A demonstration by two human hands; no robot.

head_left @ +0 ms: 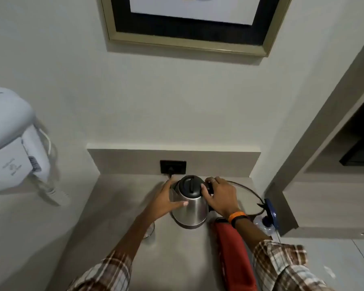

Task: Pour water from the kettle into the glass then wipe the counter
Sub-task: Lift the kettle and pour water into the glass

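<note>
A steel kettle (pixel 190 208) with a black lid stands upright on the beige counter (pixel 177 253), near the back wall. My left hand (pixel 166 201) lies flat against its left side, fingers spread. My right hand (pixel 220 196) is wrapped around the black handle on the kettle's right side, thumb by the lid. A clear glass (pixel 149 230) stands on the counter to the left, mostly hidden under my left forearm. A red cloth (pixel 233 257) lies on the counter to the right, partly under my right forearm.
A black wall socket (pixel 173 166) with a plug sits behind the kettle, and a black cord (pixel 250 191) loops right. A plastic water bottle with a blue cap (pixel 266 222) lies at the counter's right edge. A white wall-mounted hair dryer (pixel 11 141) hangs at left.
</note>
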